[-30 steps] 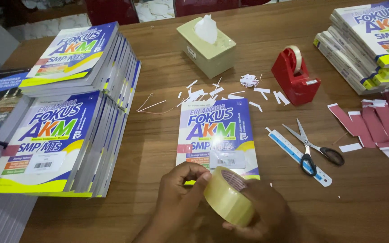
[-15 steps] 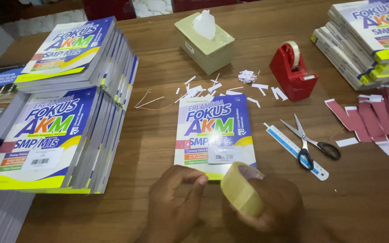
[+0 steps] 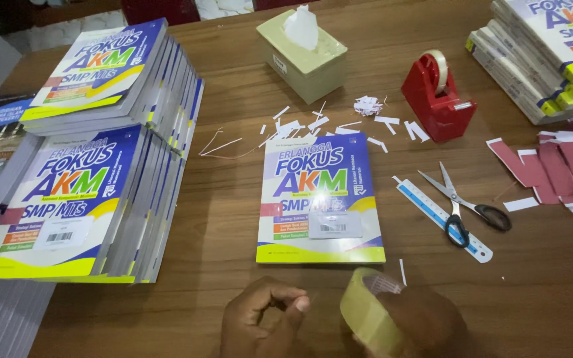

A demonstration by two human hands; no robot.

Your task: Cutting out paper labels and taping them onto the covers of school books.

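Right hand (image 3: 426, 325), bottom centre-right of the frame, clasped around a roll of clear packing tape (image 3: 368, 311); the roll stands on edge, its open core facing right and the hand behind it. Left hand (image 3: 263, 321), bottom centre, just left of the roll, fingers curled inward with thumb and forefinger pinched together; whether they grip the tape's free end cannot be told. Both hands hover over the wooden worktop (image 3: 220, 219) close to its near edge.

Directly above the hands, centre of the frame: a single workbook (image 3: 319, 199) lying flat, purple and yellow cover up, a small pale label on its lower half. A thin paper sliver (image 3: 402, 272) lies just right of its lower corner. Right of the book: a blue-and-white ruler (image 3: 432, 212) set diagonally, with black-handled scissors (image 3: 465, 209) lying across it. Upper centre: scattered white paper scraps (image 3: 339, 126), a beige tissue box (image 3: 303, 56) behind them, and a red tape dispenser (image 3: 436, 99) to its right. Right edge: dark red paper strips (image 3: 552, 166) spread flat. Upper right corner: a stack of matching workbooks (image 3: 538, 53). Left half of the frame: two further stacks (image 3: 94, 172) of the same book, one behind the other.
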